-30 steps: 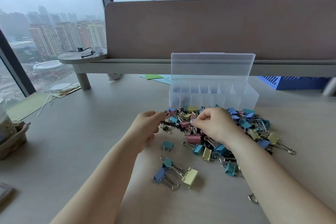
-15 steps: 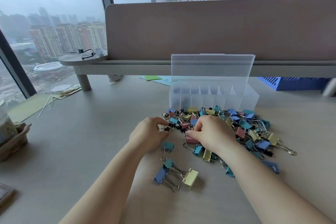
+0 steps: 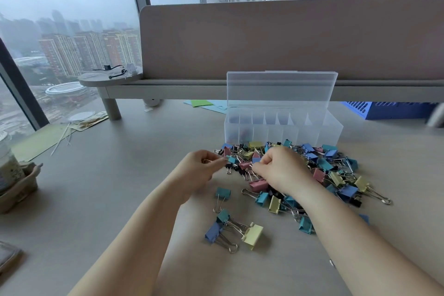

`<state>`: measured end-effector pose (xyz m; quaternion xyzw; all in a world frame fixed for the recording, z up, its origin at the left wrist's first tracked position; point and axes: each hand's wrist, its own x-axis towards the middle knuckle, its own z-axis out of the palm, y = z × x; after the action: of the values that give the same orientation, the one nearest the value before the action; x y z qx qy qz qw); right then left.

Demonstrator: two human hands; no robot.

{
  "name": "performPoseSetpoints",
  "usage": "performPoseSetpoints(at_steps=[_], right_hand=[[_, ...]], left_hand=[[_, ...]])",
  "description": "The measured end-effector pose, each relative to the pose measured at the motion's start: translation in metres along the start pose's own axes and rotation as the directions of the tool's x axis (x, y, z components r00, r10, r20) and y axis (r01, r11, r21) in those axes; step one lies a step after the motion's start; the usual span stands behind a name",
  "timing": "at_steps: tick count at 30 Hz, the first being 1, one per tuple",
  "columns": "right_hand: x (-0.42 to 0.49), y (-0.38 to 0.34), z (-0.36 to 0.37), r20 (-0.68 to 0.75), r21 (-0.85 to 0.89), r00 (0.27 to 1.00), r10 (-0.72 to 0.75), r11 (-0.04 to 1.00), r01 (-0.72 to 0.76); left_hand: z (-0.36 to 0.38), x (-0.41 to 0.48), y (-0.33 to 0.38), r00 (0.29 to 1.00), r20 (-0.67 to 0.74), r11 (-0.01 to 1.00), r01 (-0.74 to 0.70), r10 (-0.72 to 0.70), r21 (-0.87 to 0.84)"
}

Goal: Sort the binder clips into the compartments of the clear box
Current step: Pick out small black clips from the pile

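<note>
Higher now, left hand (image 3: 199, 170) grip pinches one teal clip (image 3: 232, 159); right hand (image 3: 282, 172) grip curls into the pile (image 3: 324, 168), holding unclear. One clear box (image 3: 283, 132), 12 o'clock, contents unclear.

binder clips (image 3: 319, 173) lie heaped on the desk (image 3: 120, 199) just in front of the clear box (image 3: 312, 133), whose lid (image 3: 281, 89) stands up at its back. a few stray clips (image 3: 252, 235) lie further in front. behind the box stands a divider panel (image 3: 288, 38); paper sheets (image 3: 206, 103) lie behind-left.
</note>
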<state>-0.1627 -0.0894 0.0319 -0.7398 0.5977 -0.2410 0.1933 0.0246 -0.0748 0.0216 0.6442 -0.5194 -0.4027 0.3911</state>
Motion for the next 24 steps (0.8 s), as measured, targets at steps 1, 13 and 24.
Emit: performPoseSetpoints(at_steps=[1, 13, 24], right_hand=[[0.001, -0.002, -0.004, 0.024, 0.164, 0.999, 0.031, 0.986, -0.035], [0.008, -0.017, -0.005, 0.299, 0.764, 0.945, 0.132, 0.56, -0.32], [0.008, -0.015, 0.02, -0.03, -0.293, 0.992, -0.119, 0.95, 0.105]], left_hand=[[-0.002, -0.002, 0.004, 0.995, 0.07, 0.973, 0.09, -0.077, -0.215], [-0.007, -0.002, 0.014, 0.953, 0.196, 0.734, 0.303, -0.231, -0.608], [0.004, 0.017, -0.01, 0.948, -0.296, 0.913, 0.012, 0.119, 0.407]])
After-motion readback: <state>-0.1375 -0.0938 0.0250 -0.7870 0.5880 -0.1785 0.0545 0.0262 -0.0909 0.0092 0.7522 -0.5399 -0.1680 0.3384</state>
